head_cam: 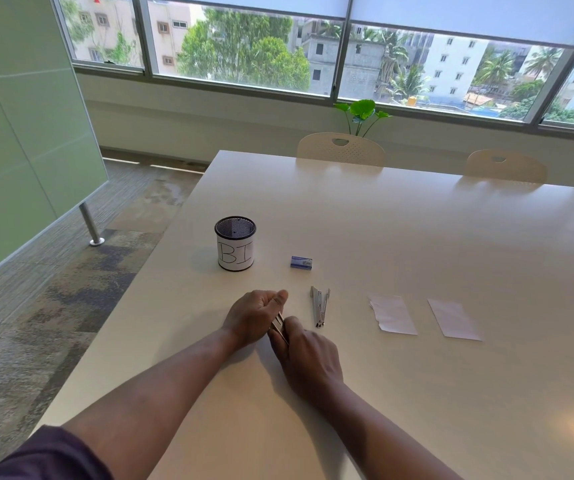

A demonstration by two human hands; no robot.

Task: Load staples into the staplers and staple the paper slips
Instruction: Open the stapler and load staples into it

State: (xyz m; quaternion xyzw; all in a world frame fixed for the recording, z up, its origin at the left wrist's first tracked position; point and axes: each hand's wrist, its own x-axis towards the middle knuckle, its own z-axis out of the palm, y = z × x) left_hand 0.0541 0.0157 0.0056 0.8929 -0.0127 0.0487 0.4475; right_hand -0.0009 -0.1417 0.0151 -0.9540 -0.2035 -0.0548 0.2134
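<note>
Left hand: the left hand [256,315] curls round the far end of a small silver metal stapler [277,323], thumb on top, just below the frame's centre, likely to steady it.
Right hand: the right hand [308,355] grips the stapler's near end with bent fingers; the two hands seem to be working it open for loading, though the stapler is mostly hidden between them.
Second stapler: a second silver metal stapler [320,306] lies on the pale worktop [417,237] just right of the hands, untouched.
Staples: a small blue staple box [301,262] sits beyond it, within reach.
Slips: two white paper slips [393,313] lie side by side, right of centre, awaiting stapling.
Cup: a black mesh cup with a white label [235,244] stands left of the box.
</note>
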